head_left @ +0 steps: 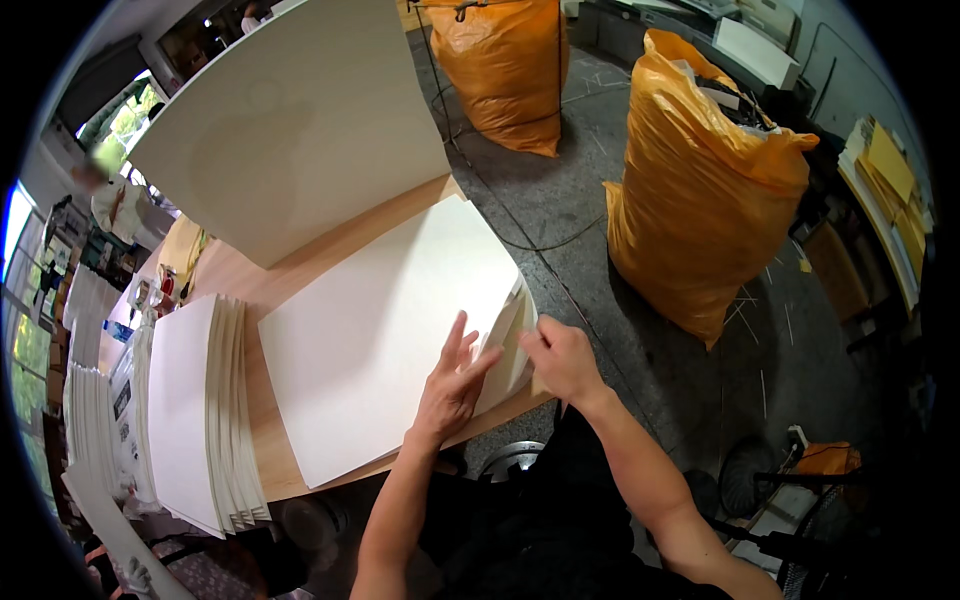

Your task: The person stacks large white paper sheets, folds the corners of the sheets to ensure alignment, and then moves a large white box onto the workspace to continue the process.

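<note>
A large white sheet point(380, 330) lies on top of others on the wooden table in front of me. Its right edge is slightly raised, and the layered edges of more sheets point(515, 335) show beneath. My left hand point(452, 388) is over the near right part of the top sheet, fingers spread, holding nothing that I can see. Just off the right edge of those sheets, my right hand point(567, 362) is closed with its fingertips toward them. Whatever sits between those fingers, if anything, is hidden.
A tall white board point(300, 130) stands at the table's far side. To the left sits a stack of white sheets point(185, 410). Two orange sacks point(700, 190) stand on the grey floor point(660, 400), the nearer one at right. Another person point(125, 205) is at far left.
</note>
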A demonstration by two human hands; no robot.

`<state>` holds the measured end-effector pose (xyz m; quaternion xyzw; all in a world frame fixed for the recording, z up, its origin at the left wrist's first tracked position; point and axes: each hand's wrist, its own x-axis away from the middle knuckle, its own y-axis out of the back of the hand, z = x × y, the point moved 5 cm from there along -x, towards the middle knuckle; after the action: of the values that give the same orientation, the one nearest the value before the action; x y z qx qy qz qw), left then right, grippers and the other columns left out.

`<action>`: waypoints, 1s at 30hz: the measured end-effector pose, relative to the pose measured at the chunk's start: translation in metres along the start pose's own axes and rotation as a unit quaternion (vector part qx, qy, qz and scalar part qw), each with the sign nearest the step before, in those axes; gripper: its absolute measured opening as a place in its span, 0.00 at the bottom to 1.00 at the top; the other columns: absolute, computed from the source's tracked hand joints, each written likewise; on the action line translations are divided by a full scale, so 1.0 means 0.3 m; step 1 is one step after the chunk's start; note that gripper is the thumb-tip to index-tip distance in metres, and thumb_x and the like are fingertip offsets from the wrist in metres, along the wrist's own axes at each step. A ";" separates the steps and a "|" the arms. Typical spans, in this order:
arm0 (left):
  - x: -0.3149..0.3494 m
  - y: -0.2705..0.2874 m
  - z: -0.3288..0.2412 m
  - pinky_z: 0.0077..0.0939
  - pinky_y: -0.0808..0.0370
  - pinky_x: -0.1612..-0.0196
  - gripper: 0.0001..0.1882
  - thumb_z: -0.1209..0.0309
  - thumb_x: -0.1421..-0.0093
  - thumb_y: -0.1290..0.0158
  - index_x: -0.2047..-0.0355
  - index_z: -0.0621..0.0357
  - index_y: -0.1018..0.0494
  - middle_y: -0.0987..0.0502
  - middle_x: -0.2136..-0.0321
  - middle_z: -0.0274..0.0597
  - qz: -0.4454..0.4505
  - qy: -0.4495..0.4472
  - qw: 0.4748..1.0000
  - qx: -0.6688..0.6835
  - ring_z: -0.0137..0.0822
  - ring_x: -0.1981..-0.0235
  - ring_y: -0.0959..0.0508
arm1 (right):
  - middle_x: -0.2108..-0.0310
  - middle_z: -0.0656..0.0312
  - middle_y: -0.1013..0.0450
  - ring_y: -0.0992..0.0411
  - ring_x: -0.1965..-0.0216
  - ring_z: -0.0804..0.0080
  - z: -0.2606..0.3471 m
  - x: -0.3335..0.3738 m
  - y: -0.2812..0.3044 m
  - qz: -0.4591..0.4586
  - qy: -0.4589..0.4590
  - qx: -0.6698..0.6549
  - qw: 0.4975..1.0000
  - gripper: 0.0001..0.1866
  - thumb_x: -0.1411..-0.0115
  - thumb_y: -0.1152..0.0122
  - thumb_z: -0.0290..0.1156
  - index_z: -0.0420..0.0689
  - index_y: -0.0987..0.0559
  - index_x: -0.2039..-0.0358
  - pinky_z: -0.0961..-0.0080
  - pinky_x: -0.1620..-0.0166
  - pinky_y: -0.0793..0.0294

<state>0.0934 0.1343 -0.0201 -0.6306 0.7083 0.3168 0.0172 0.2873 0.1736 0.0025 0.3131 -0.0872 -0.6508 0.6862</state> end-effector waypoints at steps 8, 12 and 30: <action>-0.015 0.005 -0.021 0.48 0.24 0.39 0.25 0.66 0.55 0.25 0.55 0.45 0.18 0.40 0.31 0.52 0.022 -0.031 0.999 -0.030 0.55 0.39 0.27 | 0.83 0.66 0.29 0.27 0.81 0.78 -0.019 -0.009 -0.012 0.119 -0.243 -0.438 0.858 0.18 0.30 0.42 0.37 0.48 0.30 0.78 0.84 0.80 0.37; -0.012 0.004 0.005 0.48 0.24 0.39 0.28 0.69 0.57 0.24 0.53 0.43 0.18 0.39 0.32 0.50 0.028 -0.020 0.999 -0.011 0.53 0.38 0.27 | 0.83 0.66 0.30 0.27 0.81 0.78 -0.020 -0.005 -0.008 0.122 -0.246 -0.431 0.860 0.18 0.30 0.42 0.37 0.48 0.30 0.78 0.84 0.80 0.37; -0.018 0.007 -0.042 0.49 0.23 0.41 0.25 0.72 0.53 0.28 0.52 0.42 0.18 0.43 0.29 0.53 0.030 -0.035 0.998 -0.052 0.57 0.39 0.27 | 0.85 0.67 0.31 0.28 0.83 0.78 -0.023 -0.006 -0.027 0.090 -0.240 -0.462 0.849 0.18 0.31 0.42 0.35 0.47 0.30 0.80 0.83 0.81 0.38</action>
<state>0.0974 0.1331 -0.0070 -0.5974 0.7085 0.3756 -0.0004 0.2839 0.1778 -0.0069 -0.2147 0.0337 -0.6060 0.7652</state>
